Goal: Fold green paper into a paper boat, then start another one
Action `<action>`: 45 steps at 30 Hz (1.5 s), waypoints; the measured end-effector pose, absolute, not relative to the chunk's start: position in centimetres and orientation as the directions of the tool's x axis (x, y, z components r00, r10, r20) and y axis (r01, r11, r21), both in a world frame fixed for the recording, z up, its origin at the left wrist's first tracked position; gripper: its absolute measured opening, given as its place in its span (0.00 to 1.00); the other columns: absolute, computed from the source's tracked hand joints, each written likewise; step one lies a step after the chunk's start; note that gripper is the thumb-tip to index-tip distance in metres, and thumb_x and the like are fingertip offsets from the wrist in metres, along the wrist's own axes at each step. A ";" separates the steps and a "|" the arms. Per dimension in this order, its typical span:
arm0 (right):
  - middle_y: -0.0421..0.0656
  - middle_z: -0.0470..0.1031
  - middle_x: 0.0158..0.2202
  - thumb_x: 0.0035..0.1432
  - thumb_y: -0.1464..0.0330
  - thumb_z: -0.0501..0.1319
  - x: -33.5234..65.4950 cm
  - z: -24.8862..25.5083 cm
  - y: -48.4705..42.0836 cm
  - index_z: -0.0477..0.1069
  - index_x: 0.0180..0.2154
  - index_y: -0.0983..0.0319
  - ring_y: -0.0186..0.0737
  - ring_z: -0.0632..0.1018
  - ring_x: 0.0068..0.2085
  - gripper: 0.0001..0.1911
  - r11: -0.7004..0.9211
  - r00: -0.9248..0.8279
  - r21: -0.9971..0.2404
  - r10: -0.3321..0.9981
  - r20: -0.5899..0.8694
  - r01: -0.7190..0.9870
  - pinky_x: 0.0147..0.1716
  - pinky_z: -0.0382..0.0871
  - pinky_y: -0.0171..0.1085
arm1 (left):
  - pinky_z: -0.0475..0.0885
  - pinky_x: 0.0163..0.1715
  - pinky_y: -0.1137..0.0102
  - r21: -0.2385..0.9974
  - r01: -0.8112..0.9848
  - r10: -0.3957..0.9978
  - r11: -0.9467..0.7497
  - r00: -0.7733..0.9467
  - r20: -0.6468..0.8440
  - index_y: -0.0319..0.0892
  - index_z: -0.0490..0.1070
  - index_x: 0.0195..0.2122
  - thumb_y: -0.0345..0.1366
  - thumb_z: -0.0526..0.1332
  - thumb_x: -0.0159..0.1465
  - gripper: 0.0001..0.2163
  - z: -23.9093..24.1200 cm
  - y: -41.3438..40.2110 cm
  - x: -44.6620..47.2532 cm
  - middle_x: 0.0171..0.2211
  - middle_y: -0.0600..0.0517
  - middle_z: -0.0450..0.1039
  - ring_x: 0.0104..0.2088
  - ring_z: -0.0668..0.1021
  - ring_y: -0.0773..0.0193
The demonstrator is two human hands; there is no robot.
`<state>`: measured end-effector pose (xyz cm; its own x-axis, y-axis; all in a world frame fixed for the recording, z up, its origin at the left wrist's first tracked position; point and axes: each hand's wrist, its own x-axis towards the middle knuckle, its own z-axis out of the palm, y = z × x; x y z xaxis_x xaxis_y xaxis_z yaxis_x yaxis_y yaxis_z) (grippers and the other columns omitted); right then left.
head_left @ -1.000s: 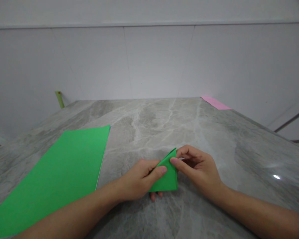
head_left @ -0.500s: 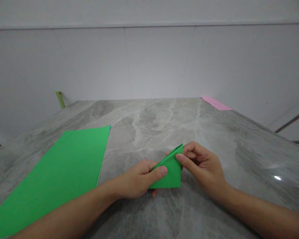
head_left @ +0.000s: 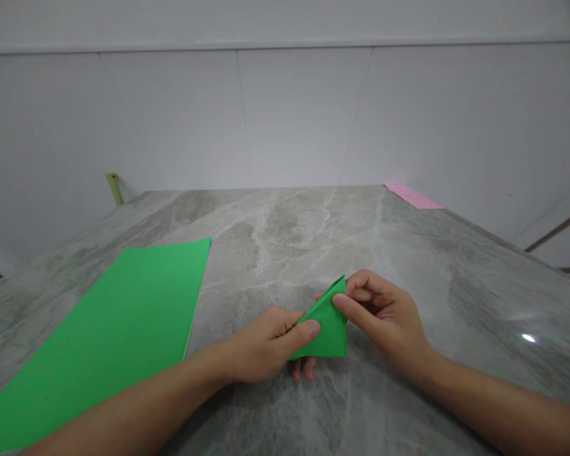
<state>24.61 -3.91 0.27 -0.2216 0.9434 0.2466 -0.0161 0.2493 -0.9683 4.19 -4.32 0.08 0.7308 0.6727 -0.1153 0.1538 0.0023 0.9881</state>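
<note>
A small folded piece of green paper [head_left: 331, 332] is held between both hands, just above the grey table. Its slanted upper edge shows doubled layers, rising to a point at the upper right. My left hand [head_left: 270, 345] pinches the lower left part, thumb on the front face and fingers behind, with some fingertips showing below the bottom edge. Near the top corner, my right hand [head_left: 389, 316] grips the right edge between thumb and fingers. The back of the folded paper is hidden.
Large green sheets [head_left: 123, 329] lie on the marbled grey table [head_left: 294, 234] at the left, partly under my left forearm. Pink paper [head_left: 413, 196] rests at the far right corner. A light green strip-like object [head_left: 114, 189] stands at the far left edge by the wall.
The left hand's grip has shifted slightly to the right on the folded paper, and more of its fingertips show below. The paper's top corner has moved a little left with the right thumb.
</note>
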 end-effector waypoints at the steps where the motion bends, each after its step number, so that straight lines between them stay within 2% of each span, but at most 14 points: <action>1: 0.40 0.78 0.25 0.58 0.61 0.67 24.5 0.3 -3.9 0.68 0.29 0.59 0.36 0.78 0.26 0.12 0.237 -0.223 -0.971 0.946 0.237 -0.025 0.26 0.71 0.33 | 0.68 0.24 0.73 0.985 0.174 0.681 -0.017 0.723 -0.116 0.39 0.68 0.27 0.55 0.48 0.70 0.26 0.1 -4.4 4.2 0.22 0.51 0.70 0.21 0.71 0.68; 6: 0.41 0.79 0.28 0.56 0.59 0.68 24.3 0.1 -3.8 0.74 0.30 0.60 0.38 0.79 0.28 0.12 0.200 -0.197 -0.979 0.962 0.188 0.045 0.27 0.72 0.34 | 0.68 0.23 0.74 0.944 0.310 0.745 -0.114 0.655 -0.125 0.39 0.67 0.26 0.48 0.47 0.71 0.23 0.2 -4.6 4.6 0.21 0.50 0.72 0.20 0.71 0.68; 9: 0.41 0.78 0.27 0.58 0.59 0.66 24.3 0.0 -3.9 0.76 0.30 0.60 0.39 0.80 0.30 0.12 0.239 -0.214 -0.965 0.954 0.213 0.107 0.30 0.73 0.35 | 0.65 0.20 0.75 0.950 0.289 0.758 -0.117 0.644 -0.103 0.40 0.67 0.27 0.48 0.47 0.71 0.21 0.1 -4.6 4.6 0.21 0.52 0.72 0.19 0.70 0.68; 13: 0.40 0.76 0.24 0.59 0.60 0.65 24.2 0.1 -4.1 0.73 0.27 0.61 0.39 0.79 0.30 0.12 0.333 -0.258 -0.924 0.924 0.281 0.186 0.29 0.71 0.35 | 0.59 0.17 0.76 0.949 0.245 0.788 -0.199 0.615 0.006 0.40 0.65 0.26 0.49 0.47 0.71 0.22 0.1 -4.5 4.4 0.20 0.54 0.67 0.19 0.67 0.70; 18: 0.38 0.73 0.22 0.61 0.61 0.63 24.2 0.2 -4.1 0.70 0.26 0.60 0.38 0.78 0.27 0.14 0.368 -0.278 -0.904 0.911 0.304 0.218 0.26 0.69 0.34 | 0.68 0.20 0.75 0.959 0.248 0.756 -0.137 0.652 -0.061 0.39 0.70 0.33 0.49 0.45 0.72 0.22 0.2 -4.7 4.4 0.22 0.50 0.75 0.20 0.75 0.66; 24: 0.39 0.73 0.22 0.60 0.61 0.63 24.3 0.1 -4.1 0.72 0.27 0.61 0.37 0.77 0.27 0.13 0.397 -0.266 -0.884 0.905 0.332 0.246 0.26 0.69 0.34 | 0.69 0.20 0.76 0.932 0.281 0.768 -0.227 0.641 -0.007 0.38 0.71 0.29 0.47 0.46 0.72 0.23 0.3 -4.7 4.5 0.22 0.48 0.77 0.21 0.77 0.66; 29: 0.40 0.75 0.23 0.59 0.60 0.65 24.1 0.1 -4.3 0.69 0.27 0.60 0.39 0.78 0.27 0.13 0.328 -0.242 -0.928 0.928 0.283 0.174 0.28 0.71 0.35 | 0.68 0.20 0.77 0.936 0.278 0.777 -0.217 0.629 -0.006 0.38 0.71 0.27 0.47 0.47 0.72 0.23 0.2 -4.7 4.5 0.21 0.48 0.77 0.20 0.77 0.66; 32: 0.38 0.78 0.24 0.56 0.60 0.68 23.8 0.3 -4.3 0.66 0.34 0.58 0.38 0.78 0.25 0.13 0.221 -0.214 -0.974 0.954 0.208 0.038 0.26 0.71 0.35 | 0.68 0.19 0.76 0.941 0.268 0.777 -0.207 0.629 -0.008 0.38 0.71 0.28 0.47 0.47 0.72 0.23 0.1 -4.6 4.5 0.21 0.48 0.77 0.20 0.76 0.66; 35: 0.39 0.81 0.26 0.53 0.60 0.70 23.6 0.5 -4.1 0.70 0.41 0.58 0.39 0.80 0.27 0.16 0.118 -0.285 -0.993 0.951 0.122 -0.031 0.28 0.74 0.35 | 0.67 0.19 0.77 0.937 0.273 0.783 -0.218 0.622 0.001 0.38 0.71 0.26 0.46 0.47 0.72 0.23 0.0 -4.6 4.5 0.21 0.47 0.77 0.20 0.75 0.67; 39: 0.43 0.83 0.31 0.53 0.57 0.69 23.6 0.6 -3.8 0.81 0.34 0.59 0.43 0.83 0.35 0.12 0.061 -0.402 -0.997 0.913 0.073 -0.044 0.36 0.78 0.39 | 0.66 0.19 0.77 0.930 0.266 0.781 -0.253 0.623 0.034 0.38 0.71 0.24 0.45 0.47 0.72 0.24 0.0 -4.6 4.5 0.20 0.48 0.77 0.19 0.74 0.68; 45: 0.44 0.84 0.35 0.53 0.59 0.70 23.7 0.6 -3.7 0.84 0.33 0.57 0.43 0.83 0.37 0.09 0.109 -0.382 -0.993 0.916 0.118 -0.047 0.38 0.78 0.40 | 0.62 0.17 0.78 0.919 0.281 0.785 -0.275 0.618 0.046 0.39 0.67 0.22 0.44 0.48 0.71 0.23 0.2 -4.7 4.5 0.19 0.49 0.75 0.18 0.70 0.70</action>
